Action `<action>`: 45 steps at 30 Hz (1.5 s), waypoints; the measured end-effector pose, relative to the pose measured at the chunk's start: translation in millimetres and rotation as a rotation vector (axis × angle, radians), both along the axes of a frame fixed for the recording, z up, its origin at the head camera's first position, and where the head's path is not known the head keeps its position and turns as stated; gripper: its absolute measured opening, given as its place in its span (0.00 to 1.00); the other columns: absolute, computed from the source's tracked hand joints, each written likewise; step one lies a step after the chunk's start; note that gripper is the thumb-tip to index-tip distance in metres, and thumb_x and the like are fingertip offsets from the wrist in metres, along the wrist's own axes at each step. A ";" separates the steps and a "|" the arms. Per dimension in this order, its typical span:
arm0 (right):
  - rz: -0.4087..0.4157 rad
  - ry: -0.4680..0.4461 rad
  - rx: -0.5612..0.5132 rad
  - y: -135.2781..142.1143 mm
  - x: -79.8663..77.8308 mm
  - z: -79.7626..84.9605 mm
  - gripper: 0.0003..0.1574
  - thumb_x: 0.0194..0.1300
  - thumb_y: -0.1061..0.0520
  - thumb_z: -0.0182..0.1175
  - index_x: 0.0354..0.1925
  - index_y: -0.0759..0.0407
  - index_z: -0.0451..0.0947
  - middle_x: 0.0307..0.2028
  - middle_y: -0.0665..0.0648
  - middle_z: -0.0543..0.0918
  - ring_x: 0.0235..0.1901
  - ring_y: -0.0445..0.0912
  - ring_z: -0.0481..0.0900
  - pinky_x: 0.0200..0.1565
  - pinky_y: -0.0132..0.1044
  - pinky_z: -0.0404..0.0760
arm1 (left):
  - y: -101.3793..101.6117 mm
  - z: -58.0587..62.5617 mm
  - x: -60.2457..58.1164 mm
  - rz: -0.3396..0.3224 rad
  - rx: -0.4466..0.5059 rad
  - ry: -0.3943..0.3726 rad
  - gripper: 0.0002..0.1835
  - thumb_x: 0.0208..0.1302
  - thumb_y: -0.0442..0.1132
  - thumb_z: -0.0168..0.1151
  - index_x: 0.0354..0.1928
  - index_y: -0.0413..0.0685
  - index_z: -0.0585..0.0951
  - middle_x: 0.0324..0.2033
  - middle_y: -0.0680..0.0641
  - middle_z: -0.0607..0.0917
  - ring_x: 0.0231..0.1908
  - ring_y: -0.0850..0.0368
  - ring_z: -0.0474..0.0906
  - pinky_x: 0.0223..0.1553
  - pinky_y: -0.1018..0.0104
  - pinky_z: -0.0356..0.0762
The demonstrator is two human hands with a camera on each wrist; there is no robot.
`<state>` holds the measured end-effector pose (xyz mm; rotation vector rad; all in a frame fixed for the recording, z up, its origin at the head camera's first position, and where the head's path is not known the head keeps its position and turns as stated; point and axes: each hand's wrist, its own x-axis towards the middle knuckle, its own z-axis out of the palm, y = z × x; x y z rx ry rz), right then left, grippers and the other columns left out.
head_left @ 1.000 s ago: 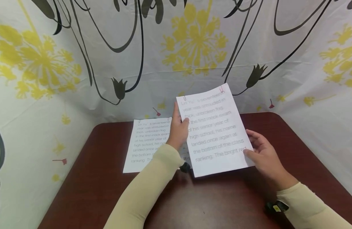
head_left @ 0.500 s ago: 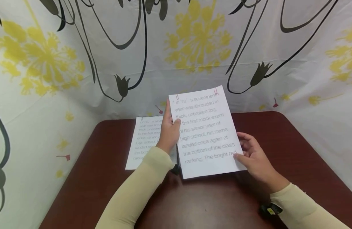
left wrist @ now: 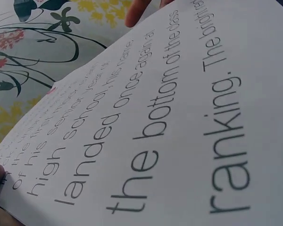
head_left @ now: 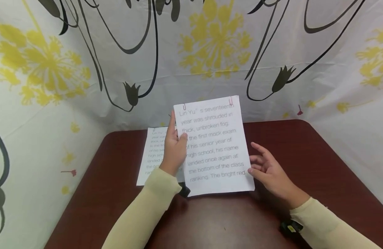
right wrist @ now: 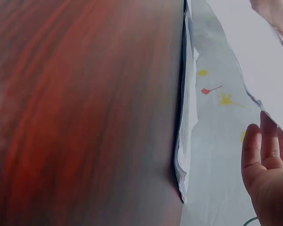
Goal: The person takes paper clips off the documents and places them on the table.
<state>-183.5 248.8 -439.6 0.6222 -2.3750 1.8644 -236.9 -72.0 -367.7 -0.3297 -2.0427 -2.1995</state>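
Note:
My left hand (head_left: 175, 150) holds a sheaf of printed paper (head_left: 214, 145) by its left edge, thumb on the front and fingers behind. Two paper clips, a dark one (head_left: 184, 106) and a pink one (head_left: 231, 100), sit on its top edge. The text faces me, and the sheaf tilts up over the table. Beside its lower right edge is my right hand (head_left: 275, 176), fingers loosely spread and thumb tip right at the paper's edge. In the right wrist view, fingertips (right wrist: 269, 120) of that hand overlap the paper's border.
A second printed sheaf (head_left: 151, 155) lies on the dark red-brown table (head_left: 216, 221) at the back left, partly hidden by my left arm and the held paper. Behind the table hangs a white cloth (head_left: 172, 62) with yellow and grey flowers.
The held sheaf and my left hand have moved left, covering more of the lying sheaf. The sheaf has turned more upright. My right hand, earlier pinching its lower right corner, has let go.

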 end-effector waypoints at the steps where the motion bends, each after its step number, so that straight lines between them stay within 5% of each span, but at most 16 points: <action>1: 0.001 0.003 0.000 -0.8 -0.5 0.0 0.52 0.72 0.73 0.59 0.84 0.53 0.48 0.57 0.70 0.80 0.48 0.44 0.89 0.46 0.34 0.89 | -0.6 -0.7 1.5 0.006 -0.001 0.004 0.47 0.81 0.29 0.45 0.78 0.97 0.45 0.69 0.62 0.78 0.50 0.50 0.90 0.38 0.64 0.88; 15: -0.023 0.030 0.018 -9.3 -5.5 2.8 0.49 0.72 0.71 0.61 0.82 0.62 0.49 0.53 0.64 0.81 0.44 0.47 0.86 0.47 0.30 0.86 | -11.2 -25.1 6.3 -0.012 0.009 0.093 0.47 0.80 0.29 0.46 0.80 0.93 0.45 0.69 0.59 0.80 0.47 0.47 0.91 0.32 0.64 0.87; 20: -0.040 0.035 0.042 -13.2 -8.8 6.9 0.44 0.74 0.69 0.61 0.80 0.62 0.54 0.49 0.68 0.82 0.44 0.48 0.87 0.47 0.31 0.86 | -12.6 -26.9 9.7 -0.008 0.012 0.092 0.46 0.81 0.30 0.47 0.82 0.91 0.45 0.67 0.57 0.82 0.48 0.48 0.91 0.35 0.60 0.89; 28: -0.099 0.018 0.136 -17.9 -9.9 5.7 0.33 0.75 0.65 0.62 0.74 0.62 0.64 0.42 0.61 0.86 0.41 0.49 0.85 0.42 0.37 0.86 | -12.9 -28.4 10.3 -0.022 0.042 0.098 0.45 0.82 0.31 0.46 0.82 0.90 0.45 0.69 0.58 0.81 0.50 0.48 0.90 0.39 0.58 0.91; 39: -0.102 0.042 0.145 -15.5 -10.7 5.2 0.30 0.75 0.65 0.62 0.71 0.63 0.67 0.39 0.60 0.87 0.37 0.49 0.82 0.33 0.40 0.82 | -11.6 -29.2 9.6 -0.051 0.067 0.121 0.46 0.81 0.29 0.46 0.81 0.92 0.47 0.71 0.58 0.79 0.51 0.47 0.90 0.39 0.60 0.90; 45: -0.112 0.040 0.126 -16.2 -17.6 18.3 0.31 0.75 0.65 0.62 0.72 0.62 0.67 0.43 0.62 0.87 0.41 0.48 0.85 0.40 0.36 0.85 | -10.9 -29.0 8.2 -0.071 0.062 0.138 0.47 0.80 0.27 0.46 0.81 0.92 0.48 0.70 0.57 0.80 0.52 0.48 0.90 0.41 0.62 0.90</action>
